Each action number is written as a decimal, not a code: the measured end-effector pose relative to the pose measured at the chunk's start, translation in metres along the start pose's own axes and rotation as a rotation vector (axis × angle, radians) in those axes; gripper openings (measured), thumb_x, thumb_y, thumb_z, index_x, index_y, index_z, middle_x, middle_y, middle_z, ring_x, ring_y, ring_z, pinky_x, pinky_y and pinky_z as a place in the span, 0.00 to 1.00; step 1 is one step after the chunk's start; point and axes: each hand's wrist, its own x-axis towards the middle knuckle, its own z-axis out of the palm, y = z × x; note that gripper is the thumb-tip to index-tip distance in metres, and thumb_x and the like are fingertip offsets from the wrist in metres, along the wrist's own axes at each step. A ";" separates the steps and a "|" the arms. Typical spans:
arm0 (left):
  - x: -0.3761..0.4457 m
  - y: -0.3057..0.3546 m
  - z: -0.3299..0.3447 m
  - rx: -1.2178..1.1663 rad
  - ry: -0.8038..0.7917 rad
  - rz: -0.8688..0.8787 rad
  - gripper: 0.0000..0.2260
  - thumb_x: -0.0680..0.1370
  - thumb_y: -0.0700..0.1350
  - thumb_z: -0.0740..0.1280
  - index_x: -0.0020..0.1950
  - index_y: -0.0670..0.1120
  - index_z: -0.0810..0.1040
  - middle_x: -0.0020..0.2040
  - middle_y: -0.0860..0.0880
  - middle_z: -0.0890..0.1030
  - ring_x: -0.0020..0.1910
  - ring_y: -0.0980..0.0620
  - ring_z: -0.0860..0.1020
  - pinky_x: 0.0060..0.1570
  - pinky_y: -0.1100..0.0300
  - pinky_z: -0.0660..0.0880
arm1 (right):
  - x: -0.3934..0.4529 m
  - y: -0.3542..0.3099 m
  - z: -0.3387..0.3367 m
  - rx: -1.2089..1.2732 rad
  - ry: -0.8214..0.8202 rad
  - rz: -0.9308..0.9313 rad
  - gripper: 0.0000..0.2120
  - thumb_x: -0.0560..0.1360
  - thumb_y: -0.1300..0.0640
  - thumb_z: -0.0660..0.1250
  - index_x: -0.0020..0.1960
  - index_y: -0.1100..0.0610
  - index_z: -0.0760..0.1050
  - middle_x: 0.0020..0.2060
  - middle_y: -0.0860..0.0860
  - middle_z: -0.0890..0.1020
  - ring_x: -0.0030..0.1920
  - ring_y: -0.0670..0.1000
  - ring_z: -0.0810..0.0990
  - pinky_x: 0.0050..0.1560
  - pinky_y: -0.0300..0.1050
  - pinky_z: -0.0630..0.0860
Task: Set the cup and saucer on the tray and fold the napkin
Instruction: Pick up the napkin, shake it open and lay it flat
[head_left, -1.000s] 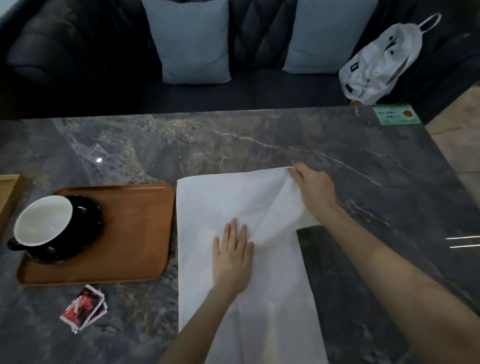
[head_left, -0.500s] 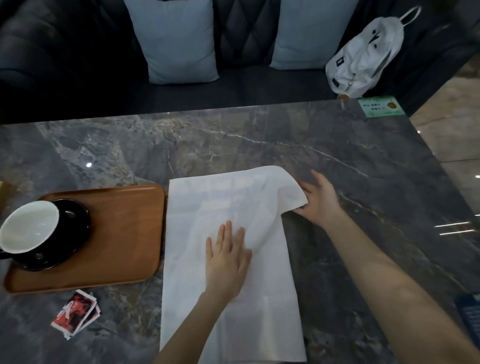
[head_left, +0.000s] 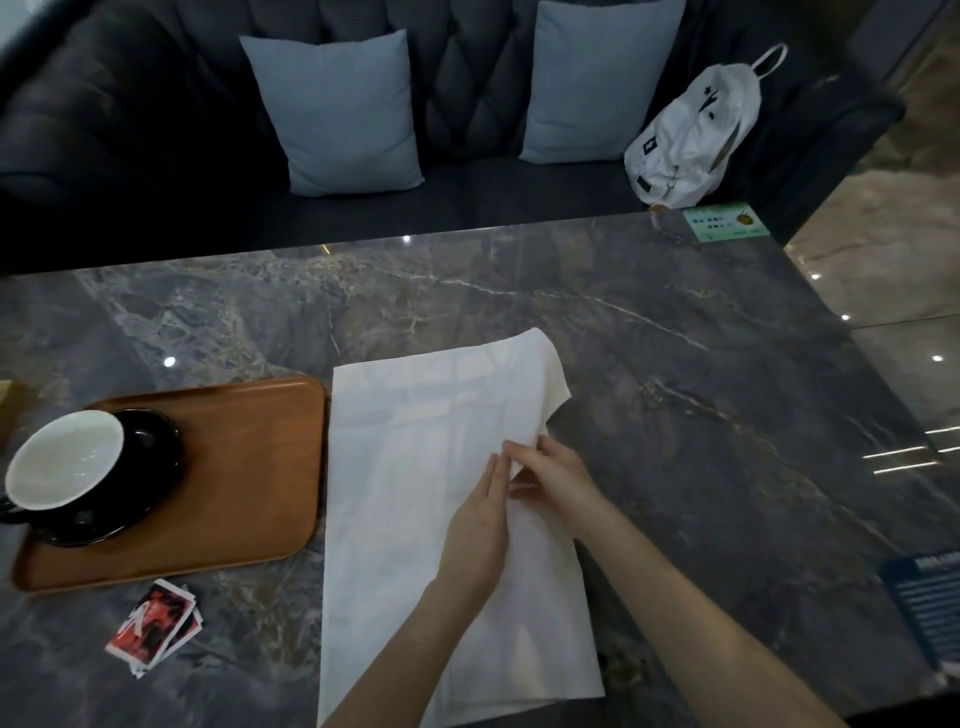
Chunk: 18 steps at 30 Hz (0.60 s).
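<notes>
The white napkin (head_left: 441, 499) lies on the marble table (head_left: 701, 389), its long axis running from the near edge away toward the sofa side, its left edge just beside the wooden tray (head_left: 249, 467). Its far right corner is rumpled and partly turned over, so the far end is not yet squared. Both hands meet at the right edge of the cloth, about midway along its length. The left hand (head_left: 480, 525) lies on the cloth with fingers straight and together, pressing it down and gripping nothing. The right hand (head_left: 558, 480) is just to its right, fingers reaching in toward the left fingertips at the napkin's edge; whether they pinch the cloth or only touch it cannot be told. The loose corner lies beyond both hands, toward the far side, and the right hand is the nearer to it, so it seems better placed to smooth or fold that end. The white-lined cup (head_left: 65, 460) sits on its black saucer (head_left: 150, 467) at the tray's left end, so that part looks done
</notes>
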 end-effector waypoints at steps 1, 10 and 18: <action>-0.002 0.001 0.001 0.015 -0.008 0.042 0.21 0.82 0.48 0.50 0.75 0.50 0.51 0.75 0.50 0.60 0.72 0.54 0.63 0.70 0.64 0.57 | -0.002 0.001 0.004 -0.004 0.076 -0.059 0.12 0.74 0.60 0.66 0.57 0.61 0.76 0.49 0.57 0.82 0.45 0.53 0.82 0.43 0.42 0.80; -0.022 -0.041 0.019 0.350 -0.071 -0.024 0.36 0.67 0.69 0.25 0.72 0.55 0.35 0.73 0.55 0.34 0.72 0.56 0.33 0.71 0.53 0.34 | -0.012 -0.023 -0.034 -0.222 0.414 -0.454 0.20 0.76 0.65 0.56 0.67 0.56 0.68 0.59 0.51 0.77 0.58 0.52 0.76 0.59 0.49 0.73; -0.025 -0.054 0.024 0.589 -0.066 0.003 0.33 0.73 0.65 0.31 0.74 0.50 0.42 0.75 0.49 0.44 0.75 0.48 0.42 0.69 0.52 0.37 | 0.004 -0.044 -0.107 -0.638 0.490 -0.466 0.20 0.77 0.63 0.56 0.68 0.56 0.67 0.62 0.56 0.77 0.61 0.58 0.75 0.59 0.46 0.70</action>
